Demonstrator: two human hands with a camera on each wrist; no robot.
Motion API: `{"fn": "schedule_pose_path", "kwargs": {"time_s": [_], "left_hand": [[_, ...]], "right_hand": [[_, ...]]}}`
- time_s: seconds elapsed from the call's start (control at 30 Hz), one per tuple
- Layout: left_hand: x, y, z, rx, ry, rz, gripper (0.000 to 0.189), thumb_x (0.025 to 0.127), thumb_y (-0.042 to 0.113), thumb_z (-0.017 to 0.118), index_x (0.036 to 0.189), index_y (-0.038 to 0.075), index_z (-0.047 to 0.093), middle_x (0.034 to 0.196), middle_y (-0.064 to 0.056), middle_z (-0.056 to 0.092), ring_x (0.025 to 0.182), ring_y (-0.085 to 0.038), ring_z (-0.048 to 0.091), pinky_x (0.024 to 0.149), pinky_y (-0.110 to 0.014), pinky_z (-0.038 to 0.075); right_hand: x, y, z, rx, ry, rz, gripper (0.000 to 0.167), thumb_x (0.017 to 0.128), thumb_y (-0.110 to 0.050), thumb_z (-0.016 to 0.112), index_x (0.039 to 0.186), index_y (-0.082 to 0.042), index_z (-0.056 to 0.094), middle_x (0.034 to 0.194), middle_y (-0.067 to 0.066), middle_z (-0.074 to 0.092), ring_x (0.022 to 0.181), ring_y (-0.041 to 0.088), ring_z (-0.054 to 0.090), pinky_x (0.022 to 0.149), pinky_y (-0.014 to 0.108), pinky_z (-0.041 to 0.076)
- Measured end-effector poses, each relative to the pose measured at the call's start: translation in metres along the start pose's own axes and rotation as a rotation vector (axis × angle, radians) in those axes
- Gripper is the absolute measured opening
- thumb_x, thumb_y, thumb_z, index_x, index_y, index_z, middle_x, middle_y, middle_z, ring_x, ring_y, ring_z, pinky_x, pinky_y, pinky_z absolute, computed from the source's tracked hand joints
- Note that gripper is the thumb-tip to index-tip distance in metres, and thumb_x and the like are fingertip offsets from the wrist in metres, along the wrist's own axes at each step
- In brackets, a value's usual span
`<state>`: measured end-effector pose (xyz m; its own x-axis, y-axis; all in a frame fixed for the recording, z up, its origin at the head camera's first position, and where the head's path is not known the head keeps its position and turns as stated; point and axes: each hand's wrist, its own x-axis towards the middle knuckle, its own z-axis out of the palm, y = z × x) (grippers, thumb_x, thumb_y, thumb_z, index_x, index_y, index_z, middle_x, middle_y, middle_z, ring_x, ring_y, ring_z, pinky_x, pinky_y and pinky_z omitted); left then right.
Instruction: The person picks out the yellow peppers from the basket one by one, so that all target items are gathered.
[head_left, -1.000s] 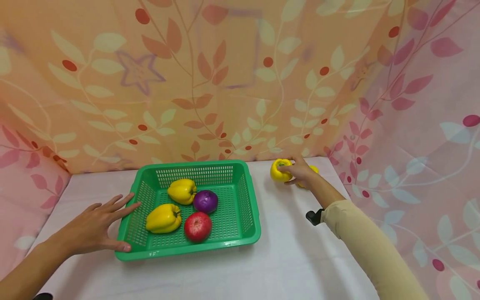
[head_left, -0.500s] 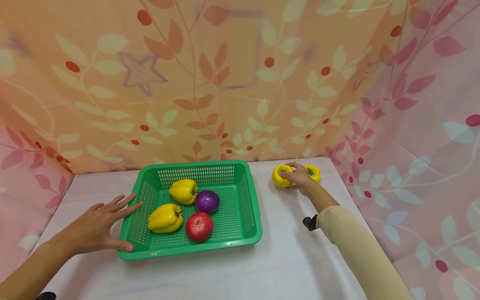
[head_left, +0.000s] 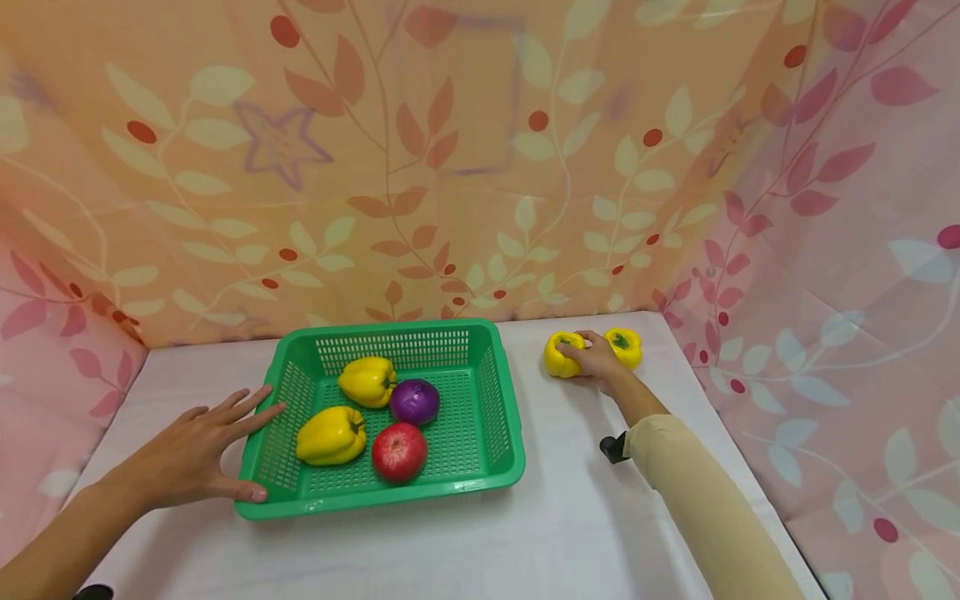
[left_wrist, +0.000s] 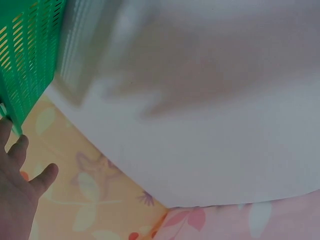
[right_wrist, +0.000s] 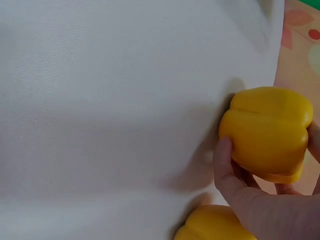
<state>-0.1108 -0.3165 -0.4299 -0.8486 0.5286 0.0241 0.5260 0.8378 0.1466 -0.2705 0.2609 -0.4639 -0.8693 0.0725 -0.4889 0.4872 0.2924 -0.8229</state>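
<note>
My right hand [head_left: 597, 358] grips a yellow bell pepper [head_left: 558, 358] on the white table, right of the basket. In the right wrist view, thumb and fingers curl round the sides of this pepper [right_wrist: 267, 132]. Just beyond the hand sits a second yellow bell pepper [head_left: 624, 350], stem up. My left hand [head_left: 191, 454] is spread at the left end of a green plastic basket [head_left: 382, 497], fingertips and thumb on its rim. Inside the basket lie two yellow bell peppers [head_left: 330, 437], a shiny purple round vegetable [head_left: 414, 402] and a red round fruit [head_left: 400, 453].
A white cloth [head_left: 465, 550] covers the table. Patterned orange fabric [head_left: 450, 208] hangs along the back edge, and pink fabric [head_left: 847, 333] closes off the right side. A black wrist mount [head_left: 613, 448] sticks out from the right sleeve.
My right hand and its pepper have come slightly nearer to me, and the second pepper, formerly mostly behind the hand, now shows. My left hand stays on the basket rim.
</note>
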Motion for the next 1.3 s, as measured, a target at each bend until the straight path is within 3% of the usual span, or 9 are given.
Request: {"fn": "schedule_pose_path", "kwargs": {"time_s": [0.67,1.07,1.3], "left_hand": [[0.0,0.002,-0.001,0.022,0.011,0.003,0.109,0.066,0.08,0.069,0.152,0.02,0.043,0.156,-0.015,0.038,0.134,-0.048,0.041,0.092,-0.069,0.043],[0.0,0.002,-0.001,0.011,0.01,0.003,0.107,0.066,0.079,0.07,0.152,0.021,0.043,0.157,-0.014,0.038,0.135,-0.048,0.04,0.092,-0.07,0.041],[0.0,0.002,-0.002,0.013,0.0,-0.001,0.108,0.066,0.079,0.07,0.153,0.02,0.042,0.157,-0.014,0.037,0.135,-0.047,0.039,0.093,-0.071,0.04]], "right_hand": [[-0.004,-0.007,-0.001,-0.146,-0.001,-0.024,0.074,0.097,-0.036,0.066,0.155,-0.01,0.028,0.154,0.02,0.031,0.129,0.034,0.042,0.108,0.047,0.041],[-0.022,-0.056,-0.01,-0.167,-0.057,-0.203,0.075,0.095,-0.031,0.068,0.155,-0.01,0.029,0.157,0.021,0.029,0.142,0.039,0.031,0.113,0.06,0.031],[-0.041,-0.092,0.007,-0.182,-0.141,-0.276,0.076,0.095,-0.032,0.069,0.156,-0.012,0.028,0.157,0.023,0.03,0.139,0.04,0.038,0.112,0.056,0.035]]}}
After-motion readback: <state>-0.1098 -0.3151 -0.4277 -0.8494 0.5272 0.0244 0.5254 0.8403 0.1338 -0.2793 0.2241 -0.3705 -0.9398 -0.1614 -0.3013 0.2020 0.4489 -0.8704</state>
